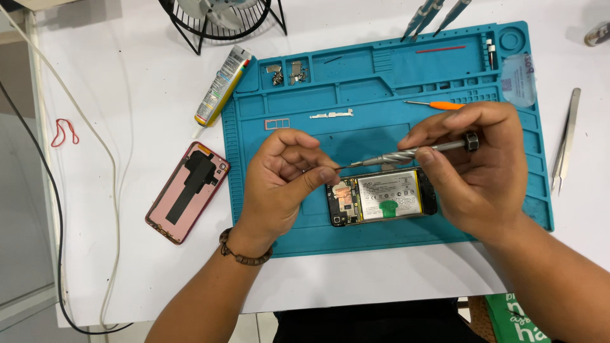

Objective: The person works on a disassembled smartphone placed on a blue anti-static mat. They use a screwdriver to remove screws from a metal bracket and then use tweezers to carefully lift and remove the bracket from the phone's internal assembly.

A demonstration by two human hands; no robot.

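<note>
We are working over an opened black smartphone with its white battery and copper-coloured shield exposed (381, 198), which is lying near the front middle of a teal silicone repair mat with moulded compartments (289, 235) on the white table (127, 114). Our right hand (473, 171) is pinching a slim silver precision screwdriver with a knurled shaft and dark end cap (413, 152), holding it almost level just above the phone's upper edge, and our left hand (283, 181) is curling in with thumb and forefinger pressed together at the driver's fine tip; whether a screw is sitting between them we cannot tell. We are judging the step to be screw work at the phone's left end, with the tip being tended before it goes back down. The next move is calling for a steady, upright tip on a very small head and light pressure, so nothing slips onto the battery. Room is open on the mat in front of the phone and to its left; behind it a small pink card tray (277, 123) and a thin metal bracket (332, 114) are lying loose, and an orange-handled tool (438, 105) is sitting just beyond our right hand. Off the mat's left edge a pink rear phone cover (187, 192) and a glue tube (222, 86) are resting well apart from us, and steel tweezers (565, 140) are lying beyond the right edge.
</note>
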